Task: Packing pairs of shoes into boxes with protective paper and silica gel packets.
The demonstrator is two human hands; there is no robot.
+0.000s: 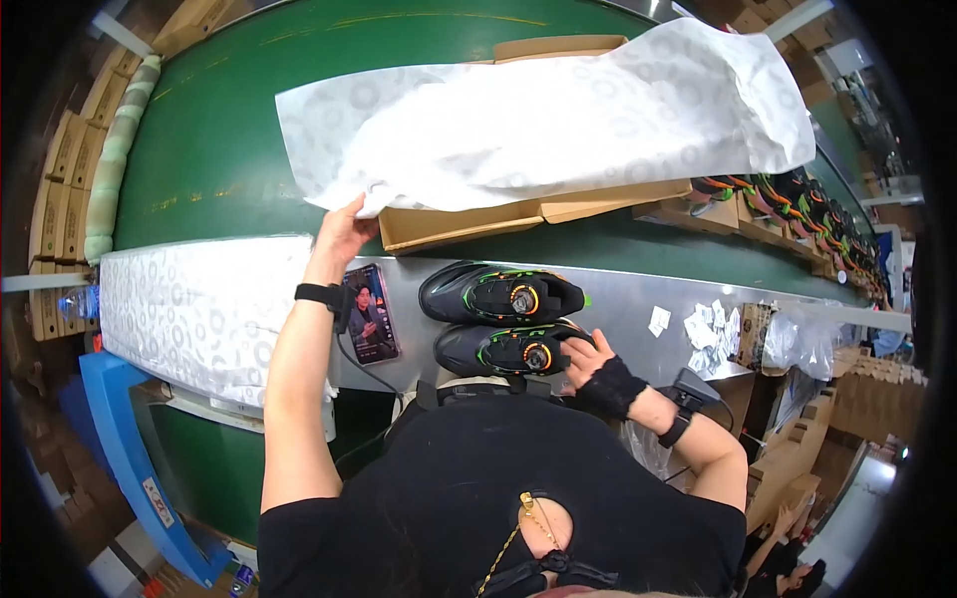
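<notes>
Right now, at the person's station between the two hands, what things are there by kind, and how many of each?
Black shoes with green trim and an orange dial: 2
Open cardboard shoe boxes: 1
White patterned wrapping paper sheets draped over the box: 1
Phones lying on the metal ledge: 1
Total: 5
The left hand holds the paper's edge; the right hand rests on the nearer shoe.

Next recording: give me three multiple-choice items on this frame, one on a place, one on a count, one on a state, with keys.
1. Where does the phone lie?
A. beside the left wrist
B. inside the box
C. on the floor

2. How many black shoes lie before the person?
A. one
B. two
C. four

3. The tissue paper over the cardboard box is
A. rolled up
B. torn in strips
C. spread out

Answers: 1 A, it lies by the left hand. 2 B, far shoe, near shoe under the right hand. 3 C, the sheet drapes the open box.
</notes>
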